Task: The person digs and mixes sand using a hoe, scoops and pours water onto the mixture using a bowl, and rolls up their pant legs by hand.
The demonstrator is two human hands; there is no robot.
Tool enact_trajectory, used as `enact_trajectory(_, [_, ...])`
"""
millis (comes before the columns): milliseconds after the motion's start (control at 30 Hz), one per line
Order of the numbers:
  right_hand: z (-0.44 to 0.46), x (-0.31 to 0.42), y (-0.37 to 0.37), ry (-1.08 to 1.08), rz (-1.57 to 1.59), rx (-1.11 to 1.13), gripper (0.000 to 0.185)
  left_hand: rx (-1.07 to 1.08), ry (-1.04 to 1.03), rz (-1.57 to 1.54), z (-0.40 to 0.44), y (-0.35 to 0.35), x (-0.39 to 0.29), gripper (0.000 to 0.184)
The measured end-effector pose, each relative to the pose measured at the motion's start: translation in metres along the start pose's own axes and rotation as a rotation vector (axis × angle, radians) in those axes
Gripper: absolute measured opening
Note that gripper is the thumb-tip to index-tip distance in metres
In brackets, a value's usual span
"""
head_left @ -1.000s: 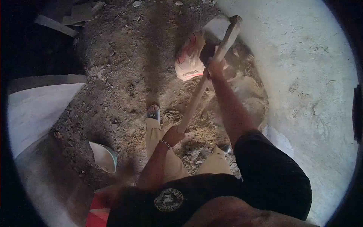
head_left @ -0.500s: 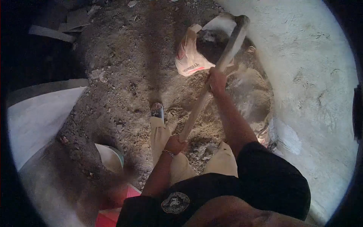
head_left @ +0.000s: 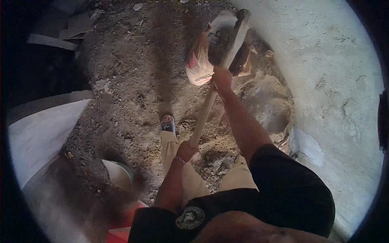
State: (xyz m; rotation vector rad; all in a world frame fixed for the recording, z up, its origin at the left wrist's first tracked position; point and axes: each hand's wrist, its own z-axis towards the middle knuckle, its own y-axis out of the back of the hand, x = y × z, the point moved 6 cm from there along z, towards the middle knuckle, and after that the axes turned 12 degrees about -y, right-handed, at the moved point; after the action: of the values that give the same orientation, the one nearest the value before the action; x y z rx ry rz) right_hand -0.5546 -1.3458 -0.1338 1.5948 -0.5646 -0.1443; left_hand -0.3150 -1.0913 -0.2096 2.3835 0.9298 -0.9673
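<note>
Long-handled hoe point(head_left: 233, 48) slants over the dirt floor point(head_left: 129, 81), head point(head_left: 222, 20) by the open mouth of the printed sack point(head_left: 198, 71). Left hand point(head_left: 187, 151) wrapped round the handle's point(head_left: 204, 115) lower end, right hand point(head_left: 222, 79) gripping farther up. Wide spacing should steady the head (sack looks thin; best not snagged).

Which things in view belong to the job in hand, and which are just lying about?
Seemingly in the job:
- long-handled tool, gripped by the left hand and right hand
- printed sack, by the tool's far end
- loose soil under the handle

Apparently lying about:
- pale curved container
- flat board, upper left
- red object, lower left, use unclear
</note>
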Motion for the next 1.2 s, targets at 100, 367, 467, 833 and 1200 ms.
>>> enact_trajectory(100, [0.005,-0.004,-0.022,0.085,-0.017,-0.056,0.008,0.018,0.124,-0.176,0.000,-0.019,0.024,0.034])
enact_trajectory(367, [-0.018,-0.022,-0.049,0.040,-0.157,0.233,0.016,0.060,-0.151,-0.182,-0.070,-0.049,-0.020,0.025])
enact_trajectory(467, [-0.012,-0.012,-0.073,0.024,0.073,0.323,0.016,0.086,-0.105,-0.141,-0.054,-0.043,-0.021,0.021])
enact_trajectory(833, [-0.024,-0.012,-0.059,0.078,0.103,0.217,0.011,-0.090,0.146,-0.335,-0.108,-0.046,-0.071,0.027])
enact_trajectory(1200, [-0.042,-0.022,-0.042,0.255,-0.285,0.318,0.015,-0.035,0.102,-0.434,-0.155,-0.065,-0.117,0.022])
